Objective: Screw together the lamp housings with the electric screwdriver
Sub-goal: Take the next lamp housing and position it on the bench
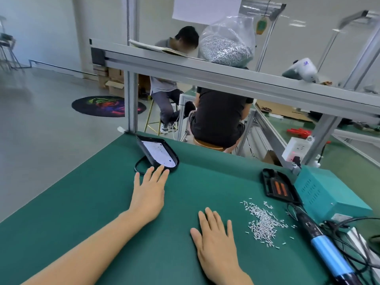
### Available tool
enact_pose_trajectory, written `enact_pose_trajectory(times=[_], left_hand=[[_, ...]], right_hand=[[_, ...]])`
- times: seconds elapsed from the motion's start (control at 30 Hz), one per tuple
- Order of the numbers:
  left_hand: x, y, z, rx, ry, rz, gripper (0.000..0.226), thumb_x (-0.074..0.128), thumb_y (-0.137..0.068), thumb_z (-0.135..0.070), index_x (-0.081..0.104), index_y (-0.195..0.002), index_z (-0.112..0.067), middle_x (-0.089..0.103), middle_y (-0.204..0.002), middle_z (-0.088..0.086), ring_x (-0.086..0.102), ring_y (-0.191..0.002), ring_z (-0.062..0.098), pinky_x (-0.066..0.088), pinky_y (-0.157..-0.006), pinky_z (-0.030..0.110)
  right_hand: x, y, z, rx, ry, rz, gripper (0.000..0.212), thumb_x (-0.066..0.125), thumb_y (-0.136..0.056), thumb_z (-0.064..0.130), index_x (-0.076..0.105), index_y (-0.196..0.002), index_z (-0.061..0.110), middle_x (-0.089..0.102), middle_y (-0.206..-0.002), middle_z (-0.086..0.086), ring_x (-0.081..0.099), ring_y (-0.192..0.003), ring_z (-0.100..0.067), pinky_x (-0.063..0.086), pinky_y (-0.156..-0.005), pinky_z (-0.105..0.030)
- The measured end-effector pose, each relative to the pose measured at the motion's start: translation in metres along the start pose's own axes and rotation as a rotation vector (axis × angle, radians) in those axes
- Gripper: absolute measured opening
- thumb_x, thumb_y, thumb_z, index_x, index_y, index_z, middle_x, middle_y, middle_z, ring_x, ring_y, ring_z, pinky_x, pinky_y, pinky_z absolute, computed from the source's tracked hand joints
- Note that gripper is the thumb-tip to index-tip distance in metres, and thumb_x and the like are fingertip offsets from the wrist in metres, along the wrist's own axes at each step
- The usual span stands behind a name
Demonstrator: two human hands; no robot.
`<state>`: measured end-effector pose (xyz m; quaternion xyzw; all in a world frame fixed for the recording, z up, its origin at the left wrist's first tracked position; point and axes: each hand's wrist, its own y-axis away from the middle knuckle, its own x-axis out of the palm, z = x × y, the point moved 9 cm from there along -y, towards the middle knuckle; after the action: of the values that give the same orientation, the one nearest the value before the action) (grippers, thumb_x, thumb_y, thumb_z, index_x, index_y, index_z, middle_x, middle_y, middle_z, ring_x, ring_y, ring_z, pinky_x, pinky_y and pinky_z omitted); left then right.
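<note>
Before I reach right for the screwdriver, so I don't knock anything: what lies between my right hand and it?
In the head view, the pile of loose screws lies on the green mat between the right hand and the electric screwdriver.

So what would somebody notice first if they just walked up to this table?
Probably the two bare hands lying open on the green table mat: the left hand reaching to a black lamp housing with a white inside, the right hand flat in front. Next, the heap of small silver screws and the blue-handled electric screwdriver, lying untouched at right.
</note>
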<state>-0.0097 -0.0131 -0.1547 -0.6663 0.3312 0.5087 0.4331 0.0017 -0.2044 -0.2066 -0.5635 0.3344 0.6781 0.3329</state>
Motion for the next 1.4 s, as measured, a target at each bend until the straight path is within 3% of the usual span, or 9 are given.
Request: enact_pose_trajectory(times=[0.3,0.4,0.5,0.63,0.7,0.77,0.9,1.2,1.4], left_hand=[[0.0,-0.069,0.037,0.065,-0.301,-0.028,0.074,0.046,-0.09,-0.007,0.007,-0.152,-0.019,0.006,-0.16,0.0,-0.001,-0.147,0.026,-0.003,-0.114,0.055],[0.001,-0.077,0.03,0.168,-0.378,-0.021,0.056,0.042,-0.091,-0.004,0.031,-0.144,-0.018,0.032,-0.152,0.003,0.014,-0.145,0.026,-0.004,-0.116,0.054],[-0.006,-0.079,0.015,0.268,-0.395,-0.055,0.04,0.042,-0.086,0.0,0.054,-0.121,-0.016,0.059,-0.116,0.001,0.045,-0.12,0.023,0.006,-0.118,0.045],[-0.002,-0.064,-0.015,0.379,-0.383,-0.068,0.033,0.041,-0.082,0.003,0.057,-0.103,-0.017,0.06,-0.098,0.0,0.052,-0.096,0.024,0.025,-0.085,0.031],[0.002,-0.051,-0.03,0.407,-0.322,-0.047,0.027,0.045,-0.088,-0.004,0.058,-0.105,-0.02,0.06,-0.1,-0.001,0.052,-0.096,0.023,0.023,-0.077,0.032],[-0.005,-0.033,-0.047,0.452,-0.281,-0.118,0.014,0.067,-0.08,-0.019,0.066,-0.092,-0.026,0.064,-0.087,-0.007,0.058,-0.083,0.018,0.032,-0.073,0.027],[-0.016,0.004,-0.08,0.529,-0.104,-0.217,0.028,0.09,-0.043,-0.037,0.066,-0.053,-0.027,0.058,-0.052,-0.012,0.054,-0.05,0.009,0.041,-0.053,0.016],[-0.034,0.069,-0.122,0.561,0.22,-0.346,0.028,0.087,-0.046,-0.018,0.07,-0.066,-0.025,0.063,-0.066,-0.015,0.057,-0.058,0.008,0.039,-0.06,0.019],[-0.062,0.088,-0.051,0.34,0.584,-0.447,0.028,0.067,-0.064,-0.008,0.067,-0.092,-0.014,0.062,-0.109,-0.002,0.048,-0.106,0.015,0.032,-0.087,0.026]], right_hand=[[0.006,-0.007,-0.003,0.02,0.046,-0.011,0.057,0.011,-0.104,0.049,-0.001,-0.156,0.029,-0.016,-0.162,0.004,-0.009,-0.15,-0.014,-0.004,-0.12,-0.036],[-0.012,-0.004,0.007,-0.008,0.059,-0.118,0.072,0.002,-0.104,0.043,0.063,-0.13,0.015,0.053,-0.143,-0.009,0.057,-0.125,-0.02,0.049,-0.097,-0.037],[-0.019,0.004,0.007,-0.006,0.154,-0.247,0.086,-0.002,-0.104,0.04,0.08,-0.091,0.019,0.076,-0.101,0.001,0.074,-0.085,-0.019,0.057,-0.056,-0.04],[-0.016,0.0,0.005,0.013,0.137,-0.201,0.07,0.011,-0.104,0.042,0.076,-0.107,0.016,0.07,-0.119,-0.006,0.071,-0.102,-0.02,0.058,-0.074,-0.037],[-0.009,-0.005,0.005,0.011,0.094,-0.086,0.056,0.019,-0.104,0.044,0.038,-0.149,0.017,0.023,-0.16,-0.01,0.031,-0.145,-0.019,0.029,-0.114,-0.036],[0.003,-0.009,-0.001,0.022,0.012,0.028,0.057,0.017,-0.104,0.048,-0.001,-0.156,0.03,-0.015,-0.162,0.004,-0.008,-0.15,-0.013,-0.002,-0.12,-0.035],[-0.011,-0.011,-0.002,0.039,-0.286,-0.033,0.054,0.023,-0.106,0.042,0.006,-0.155,0.028,0.003,-0.163,0.008,0.003,-0.15,-0.01,0.002,-0.118,-0.029],[-0.029,-0.024,-0.042,0.366,-1.061,-0.129,0.052,0.052,-0.096,0.016,0.035,-0.145,0.015,0.057,-0.121,-0.006,0.058,-0.113,-0.026,0.044,-0.104,-0.041],[-0.034,-0.032,-0.058,0.416,-1.004,-0.101,0.015,0.046,-0.086,-0.003,0.057,-0.079,0.005,0.055,-0.073,-0.009,0.051,-0.059,-0.019,0.053,-0.053,-0.026]])
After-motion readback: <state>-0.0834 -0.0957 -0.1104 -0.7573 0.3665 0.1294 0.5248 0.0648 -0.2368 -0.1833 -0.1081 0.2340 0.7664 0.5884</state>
